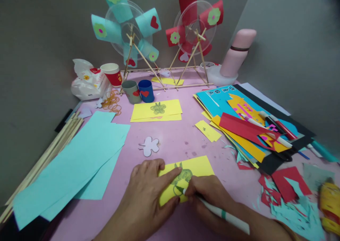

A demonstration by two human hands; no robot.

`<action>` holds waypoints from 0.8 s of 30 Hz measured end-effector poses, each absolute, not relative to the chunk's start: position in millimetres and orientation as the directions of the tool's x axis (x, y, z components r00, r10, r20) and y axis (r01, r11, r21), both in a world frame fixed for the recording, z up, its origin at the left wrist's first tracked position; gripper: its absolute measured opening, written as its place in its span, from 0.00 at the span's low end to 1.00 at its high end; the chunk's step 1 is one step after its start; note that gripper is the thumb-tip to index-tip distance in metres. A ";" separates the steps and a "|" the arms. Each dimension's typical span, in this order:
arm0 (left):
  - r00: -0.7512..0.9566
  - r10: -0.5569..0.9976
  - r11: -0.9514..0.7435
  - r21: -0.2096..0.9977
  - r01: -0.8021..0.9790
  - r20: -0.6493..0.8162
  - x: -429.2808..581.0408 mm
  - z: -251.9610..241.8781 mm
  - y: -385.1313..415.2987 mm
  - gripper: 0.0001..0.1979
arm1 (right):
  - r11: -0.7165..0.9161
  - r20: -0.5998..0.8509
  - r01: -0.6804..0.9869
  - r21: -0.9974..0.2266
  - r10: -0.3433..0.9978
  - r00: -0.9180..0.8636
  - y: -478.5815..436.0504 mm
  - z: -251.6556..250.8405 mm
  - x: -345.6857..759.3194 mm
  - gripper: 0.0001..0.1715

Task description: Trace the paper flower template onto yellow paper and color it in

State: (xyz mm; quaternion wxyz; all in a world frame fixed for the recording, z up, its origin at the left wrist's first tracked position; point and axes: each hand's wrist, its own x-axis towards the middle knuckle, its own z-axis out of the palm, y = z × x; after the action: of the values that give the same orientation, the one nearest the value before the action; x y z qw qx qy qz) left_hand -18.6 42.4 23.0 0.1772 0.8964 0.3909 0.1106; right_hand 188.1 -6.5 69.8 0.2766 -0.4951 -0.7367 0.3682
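Observation:
My right hand grips a white marker with a green band. Its green tip rests on a yellow paper card, on a partly coloured green drawing. My left hand lies spread on the card's left side, index finger and thumb either side of the drawing. Just above it on the table is a white clover-shaped paper cutout. Farther back lies another yellow card with a finished-looking green drawing. A small yellow piece sits to its right.
Turquoise paper sheets and wooden sticks lie at left. Two paper windmills on stick frames, small cups and a pink bottle stand behind. Coloured papers, markers and paper scraps fill the right.

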 end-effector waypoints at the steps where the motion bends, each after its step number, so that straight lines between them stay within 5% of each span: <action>1: 0.671 0.739 -0.633 0.404 0.661 0.059 -18.3 23.1 42.7 0.26 | 0.235 0.040 0.525 -0.818 0.934 -0.356 -6.5 70.1 187.7 0.12; 24: 0.672 0.737 -0.639 0.397 0.659 0.072 -17.8 23.1 42.4 0.26 | 0.202 0.033 0.466 -0.862 0.938 -0.345 -10.2 66.4 192.0 0.15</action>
State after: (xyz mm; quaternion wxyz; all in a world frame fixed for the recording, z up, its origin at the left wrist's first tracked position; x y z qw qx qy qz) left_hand -17.8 42.4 23.1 0.1717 0.8980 0.3886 0.1144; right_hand 192.0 -10.2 66.4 0.2961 -0.4900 -0.7163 0.3989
